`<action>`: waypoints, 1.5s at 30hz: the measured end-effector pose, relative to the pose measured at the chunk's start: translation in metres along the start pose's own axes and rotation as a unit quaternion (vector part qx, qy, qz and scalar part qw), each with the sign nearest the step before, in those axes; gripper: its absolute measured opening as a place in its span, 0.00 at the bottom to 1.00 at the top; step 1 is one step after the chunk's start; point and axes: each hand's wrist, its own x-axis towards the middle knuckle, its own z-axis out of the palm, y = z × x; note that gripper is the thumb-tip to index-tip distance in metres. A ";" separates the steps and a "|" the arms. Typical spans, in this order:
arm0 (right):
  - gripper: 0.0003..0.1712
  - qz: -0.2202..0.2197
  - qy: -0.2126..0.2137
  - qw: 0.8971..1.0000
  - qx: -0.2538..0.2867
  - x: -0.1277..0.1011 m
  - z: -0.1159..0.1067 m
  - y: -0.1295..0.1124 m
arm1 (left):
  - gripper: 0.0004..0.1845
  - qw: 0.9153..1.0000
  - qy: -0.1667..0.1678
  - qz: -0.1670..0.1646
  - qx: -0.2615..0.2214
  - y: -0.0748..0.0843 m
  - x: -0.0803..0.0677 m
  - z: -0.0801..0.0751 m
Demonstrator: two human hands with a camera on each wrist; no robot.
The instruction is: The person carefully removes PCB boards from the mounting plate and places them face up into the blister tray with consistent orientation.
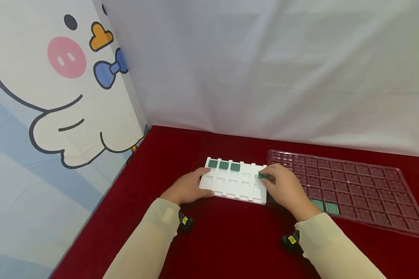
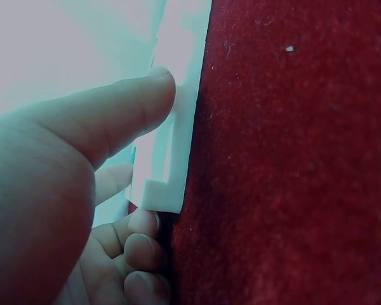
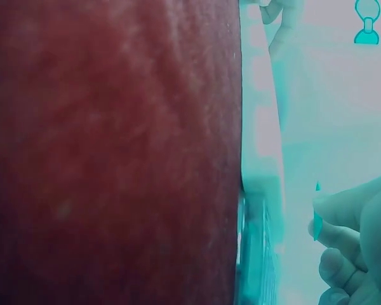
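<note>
A white foam tray (image 1: 230,186) with square pockets lies on the red cloth; three green squares (image 1: 224,165) fill its far left pockets. My left hand (image 1: 188,188) grips the tray's near left corner, thumb on top (image 2: 124,108) and fingers curled under the white tray edge (image 2: 162,184). My right hand (image 1: 283,188) pinches a small green square (image 1: 263,176) over the tray's right end; the same green square (image 3: 317,210) shows edge-on at the fingertips. A clear pink pocketed tray (image 1: 352,186) lies to the right with two green squares (image 1: 324,206) near its front edge.
The red cloth (image 1: 230,240) covers the table. A white curtain (image 1: 265,69) hangs behind, and a cartoon-printed sheet (image 1: 56,97) hangs on the left. Small black wrist cameras (image 1: 185,221) sit under each sleeve.
</note>
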 end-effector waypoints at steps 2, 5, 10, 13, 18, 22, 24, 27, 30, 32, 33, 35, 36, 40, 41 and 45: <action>0.14 0.002 0.001 1.000 -0.001 -0.004 -0.002 0.001 | 0.44 1.000 -0.001 0.001 0.002 0.000 0.000 0.000; 0.15 0.005 0.001 1.000 -0.002 -0.011 -0.007 0.004 | 0.44 1.000 0.000 -0.001 0.003 0.000 0.000 0.000; 0.15 0.005 0.003 1.000 -0.005 -0.021 -0.014 0.007 | 0.44 1.000 -0.001 -0.002 0.001 0.001 0.000 0.000; 0.15 0.006 0.001 1.000 -0.003 -0.025 -0.017 0.008 | 0.44 1.000 0.000 -0.004 0.000 0.001 -0.001 -0.001; 0.15 0.007 0.005 1.000 0.000 -0.034 -0.018 0.012 | 0.44 1.000 0.000 0.003 -0.001 0.002 -0.001 -0.002; 0.15 0.008 0.007 1.000 0.007 -0.039 -0.019 0.015 | 0.44 1.000 -0.001 0.004 0.003 0.004 -0.002 -0.003; 0.16 0.009 0.008 1.000 0.008 -0.041 -0.019 0.016 | 0.44 1.000 0.000 0.005 0.005 0.004 -0.002 -0.002; 0.16 0.010 0.010 1.000 0.005 -0.044 -0.020 0.019 | 0.44 1.000 0.000 0.002 0.006 0.003 -0.002 -0.002; 0.16 0.007 0.012 1.000 0.000 -0.046 -0.021 0.022 | 0.44 1.000 0.000 -0.001 0.006 0.003 -0.001 -0.002; 0.16 0.007 0.015 1.000 -0.003 -0.048 -0.023 0.024 | 0.44 1.000 -0.001 -0.003 0.005 0.002 -0.001 -0.001; 0.16 0.007 0.017 1.000 -0.006 -0.048 -0.023 0.024 | 0.44 1.000 -0.001 -0.002 0.005 0.002 0.000 -0.001; 0.16 0.009 0.019 1.000 -0.009 -0.049 -0.025 0.026 | 0.44 1.000 0.000 -0.001 0.003 0.001 0.000 0.000; 0.16 0.010 0.020 1.000 -0.010 -0.049 -0.025 0.026 | 0.44 1.000 0.000 0.000 0.003 0.001 0.000 0.000; 0.16 0.011 0.020 1.000 -0.014 -0.050 -0.027 0.031 | 0.44 1.000 0.001 -0.001 0.001 0.000 0.001 0.000; 0.16 0.011 0.020 1.000 -0.015 -0.050 -0.028 0.032 | 0.44 1.000 0.001 -0.001 0.002 0.000 0.001 0.000; 0.16 0.015 0.021 1.000 -0.015 -0.051 -0.029 0.037 | 0.44 1.000 0.001 -0.003 0.001 0.000 0.000 0.000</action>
